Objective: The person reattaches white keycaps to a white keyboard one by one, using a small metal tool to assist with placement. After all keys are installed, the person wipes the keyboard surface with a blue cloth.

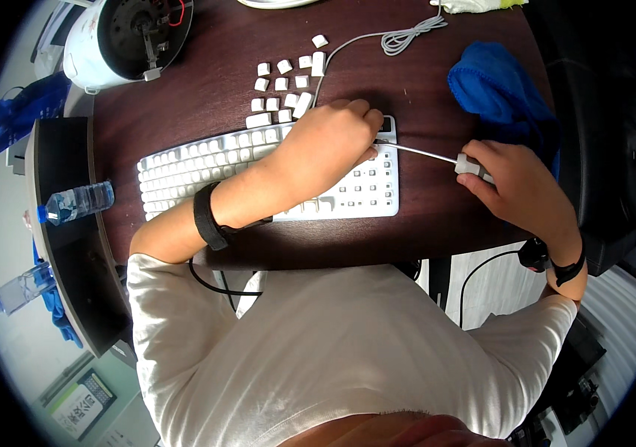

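Note:
A white keyboard (213, 158) lies on the table under my left forearm, its right-hand block stripped down to bare switches. My left hand (333, 141) is closed over the upper right part of it, the fingertips curled down; whatever they pinch, if anything, is hidden. From the right, my right hand (511, 175) grips the pale handle of a screwdriver (422, 152). Its thin metal shaft reaches left to the keyboard's upper right, ending by my left fingers. Loose white keycaps (281, 83) lie scattered behind the keyboard.
A grey cable (407, 39) is coiled at the back. To the right lies a blue cloth (498, 86). An opened white appliance (98, 48) stands at the back left. A water bottle (79, 203) lies near the left edge beside a dark shelf (61, 164). The dark table (221, 74) carries the keyboard.

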A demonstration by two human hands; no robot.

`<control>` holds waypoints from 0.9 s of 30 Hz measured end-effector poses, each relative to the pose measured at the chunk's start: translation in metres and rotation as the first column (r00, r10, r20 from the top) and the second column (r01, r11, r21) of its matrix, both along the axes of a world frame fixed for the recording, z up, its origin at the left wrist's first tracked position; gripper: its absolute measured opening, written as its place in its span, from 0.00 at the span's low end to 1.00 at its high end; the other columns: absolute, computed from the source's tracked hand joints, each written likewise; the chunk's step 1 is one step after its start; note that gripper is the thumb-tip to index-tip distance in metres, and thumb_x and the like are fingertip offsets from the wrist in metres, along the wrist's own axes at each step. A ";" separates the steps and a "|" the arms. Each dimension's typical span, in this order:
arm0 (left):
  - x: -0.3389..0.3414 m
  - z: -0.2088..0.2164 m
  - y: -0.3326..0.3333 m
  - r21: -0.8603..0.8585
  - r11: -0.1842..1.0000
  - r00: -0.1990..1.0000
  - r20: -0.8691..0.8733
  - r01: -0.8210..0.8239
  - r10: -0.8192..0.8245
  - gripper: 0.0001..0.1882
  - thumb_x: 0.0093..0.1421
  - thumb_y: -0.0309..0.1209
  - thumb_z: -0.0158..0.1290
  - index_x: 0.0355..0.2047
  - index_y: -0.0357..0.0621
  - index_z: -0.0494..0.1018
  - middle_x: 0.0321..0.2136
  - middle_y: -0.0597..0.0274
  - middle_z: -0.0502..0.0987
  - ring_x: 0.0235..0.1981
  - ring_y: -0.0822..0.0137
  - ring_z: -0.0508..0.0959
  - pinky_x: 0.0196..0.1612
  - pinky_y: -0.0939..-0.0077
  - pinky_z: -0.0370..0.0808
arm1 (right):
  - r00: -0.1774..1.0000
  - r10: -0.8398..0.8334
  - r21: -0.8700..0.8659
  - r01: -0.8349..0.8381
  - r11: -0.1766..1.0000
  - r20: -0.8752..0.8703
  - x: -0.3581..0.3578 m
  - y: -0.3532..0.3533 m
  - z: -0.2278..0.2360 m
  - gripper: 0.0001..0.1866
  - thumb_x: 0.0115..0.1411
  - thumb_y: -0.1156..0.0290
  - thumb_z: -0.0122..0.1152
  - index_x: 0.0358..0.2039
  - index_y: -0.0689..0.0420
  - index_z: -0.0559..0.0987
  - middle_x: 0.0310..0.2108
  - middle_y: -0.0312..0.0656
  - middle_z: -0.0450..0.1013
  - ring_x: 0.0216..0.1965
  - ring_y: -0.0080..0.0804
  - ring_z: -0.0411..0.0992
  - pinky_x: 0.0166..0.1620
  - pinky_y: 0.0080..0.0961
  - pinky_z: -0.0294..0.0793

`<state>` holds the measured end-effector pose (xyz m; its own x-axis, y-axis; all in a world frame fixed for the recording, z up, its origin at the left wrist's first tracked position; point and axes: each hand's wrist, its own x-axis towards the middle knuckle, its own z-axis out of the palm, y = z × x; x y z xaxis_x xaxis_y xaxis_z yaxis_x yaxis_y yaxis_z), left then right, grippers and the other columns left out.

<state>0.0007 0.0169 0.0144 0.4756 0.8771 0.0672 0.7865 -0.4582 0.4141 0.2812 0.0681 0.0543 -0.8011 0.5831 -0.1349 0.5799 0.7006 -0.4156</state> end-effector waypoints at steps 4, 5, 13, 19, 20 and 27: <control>-0.002 -0.005 -0.001 0.026 1.000 1.000 0.030 0.005 -0.006 0.13 0.56 0.32 0.61 0.37 0.36 0.73 0.32 0.51 0.75 0.34 0.49 0.80 0.36 0.58 0.77 | 0.997 -0.007 0.081 0.001 0.997 0.076 -0.002 0.001 0.010 0.14 0.59 0.62 0.67 0.39 0.58 0.78 0.30 0.44 0.77 0.27 0.40 0.76 0.32 0.30 0.73; -0.003 -0.006 -0.001 0.039 0.999 0.999 0.038 0.007 -0.009 0.13 0.56 0.32 0.61 0.37 0.36 0.73 0.32 0.51 0.75 0.34 0.49 0.80 0.36 0.58 0.77 | 0.997 -0.006 0.078 0.000 0.997 0.072 -0.003 0.001 0.008 0.14 0.59 0.62 0.67 0.38 0.58 0.78 0.30 0.44 0.77 0.27 0.39 0.76 0.32 0.30 0.73; -0.003 -0.004 -0.001 -0.001 1.000 1.000 0.029 -0.002 0.002 0.13 0.56 0.31 0.61 0.36 0.36 0.73 0.31 0.51 0.75 0.35 0.48 0.79 0.36 0.57 0.76 | 0.999 0.044 0.085 -0.043 0.995 -0.010 0.003 0.020 -0.019 0.15 0.57 0.58 0.69 0.34 0.56 0.78 0.26 0.43 0.74 0.26 0.38 0.74 0.30 0.30 0.71; -0.003 -0.005 0.001 -0.022 1.000 0.999 0.038 0.009 -0.008 0.13 0.55 0.31 0.62 0.36 0.36 0.73 0.32 0.51 0.75 0.36 0.48 0.79 0.38 0.57 0.76 | 0.992 -0.007 -0.049 0.001 0.999 -0.122 0.015 0.025 -0.061 0.20 0.54 0.53 0.71 0.29 0.57 0.77 0.24 0.43 0.73 0.24 0.38 0.71 0.29 0.30 0.68; -0.003 -0.006 0.000 -0.020 1.000 0.999 0.038 0.008 -0.007 0.13 0.55 0.31 0.62 0.37 0.36 0.74 0.32 0.51 0.75 0.36 0.48 0.79 0.38 0.57 0.76 | 0.992 -0.003 -0.046 -0.003 0.999 -0.130 0.014 0.027 -0.066 0.20 0.53 0.52 0.71 0.27 0.58 0.77 0.23 0.43 0.72 0.24 0.38 0.71 0.28 0.30 0.67; -0.003 -0.007 0.000 -0.014 1.000 0.999 0.031 0.008 -0.008 0.13 0.55 0.30 0.62 0.37 0.36 0.75 0.32 0.51 0.76 0.35 0.49 0.79 0.39 0.59 0.77 | 0.996 -0.027 0.059 0.032 0.998 -0.080 0.008 0.028 -0.075 0.28 0.52 0.44 0.70 0.19 0.59 0.75 0.18 0.44 0.70 0.19 0.35 0.69 0.24 0.30 0.65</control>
